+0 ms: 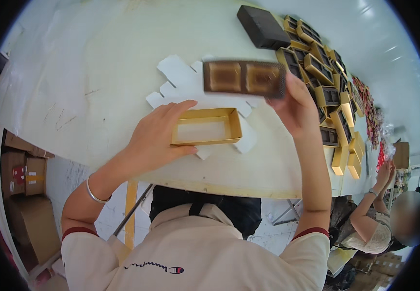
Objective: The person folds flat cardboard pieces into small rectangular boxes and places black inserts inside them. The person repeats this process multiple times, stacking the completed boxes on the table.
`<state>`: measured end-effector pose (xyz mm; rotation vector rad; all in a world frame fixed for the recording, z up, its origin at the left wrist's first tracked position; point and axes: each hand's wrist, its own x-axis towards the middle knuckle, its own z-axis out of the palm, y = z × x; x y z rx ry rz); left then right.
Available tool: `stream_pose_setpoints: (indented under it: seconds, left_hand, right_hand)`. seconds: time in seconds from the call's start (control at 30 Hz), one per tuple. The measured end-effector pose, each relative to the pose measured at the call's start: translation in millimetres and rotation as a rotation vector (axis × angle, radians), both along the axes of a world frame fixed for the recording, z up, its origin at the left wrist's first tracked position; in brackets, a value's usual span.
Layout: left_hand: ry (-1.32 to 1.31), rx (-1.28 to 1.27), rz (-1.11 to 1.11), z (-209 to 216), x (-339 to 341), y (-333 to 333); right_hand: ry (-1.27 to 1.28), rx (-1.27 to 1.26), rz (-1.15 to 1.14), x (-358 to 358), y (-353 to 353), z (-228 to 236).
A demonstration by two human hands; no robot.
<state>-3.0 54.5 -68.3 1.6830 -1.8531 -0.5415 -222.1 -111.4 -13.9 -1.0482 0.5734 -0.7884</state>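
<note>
My left hand [159,131] grips the left end of a small gold box [236,127], thumb at its near side and fingers at its far side. The box is open at the top and has a pale bottom. Held up by its right end in my right hand [295,106] is a dark brown plastic tray [243,77] with two square compartments, slightly blurred. It hangs above and a little beyond the box, apart from it. Beneath both lie flat white card blanks [177,70] with cut tabs.
Several gold boxes with dark trays inside [319,69] are heaped at the right. Beyond the tray stands a dark block, perhaps stacked trays [262,26]. Red strands [365,104] lie farther right, near a seated person [370,223]. Cardboard boxes [33,213] stand below the table at left.
</note>
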Motion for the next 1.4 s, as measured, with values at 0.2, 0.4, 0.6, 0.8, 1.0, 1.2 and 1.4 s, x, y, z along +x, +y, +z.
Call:
stream_pose_setpoints:
  seconds: [0.2, 0.4, 0.6, 0.8, 1.0, 1.2, 1.4]
  left_hand:
    - [0.024, -0.026, 0.07, 4.8, -14.9, 24.1]
    - [0.043, 0.021, -0.044, 14.9, -10.3, 15.8]
    - [0.044, 0.125, -0.044, 19.9, -10.0, 6.4]
    - [0.042, 0.024, -0.125, 15.5, 7.0, -4.9]
    - [-0.043, 0.072, -0.204, 20.6, 6.2, -12.5]
    - [0.075, 0.101, -0.125, 19.1, 8.9, -6.3]
    - [0.049, 0.054, -0.233, 15.9, 2.9, -16.0]
  right_hand:
    - [0.028, 0.135, 0.128, -65.4, 50.9, -13.2]
    - [0.128, 0.122, 0.025, -43.0, 58.6, -22.2]
    - [0.254, 0.211, 0.168, -25.8, 67.8, -35.2]
    - [0.317, -0.407, 0.037, -23.1, 84.1, -31.9]
    - [0.688, -1.544, 0.117, -24.4, 84.6, -25.6]
    - [0.668, -1.384, 0.071, -40.6, 72.3, -0.7]
    - [0.724, -1.251, 0.211, -20.2, 79.4, -8.2]
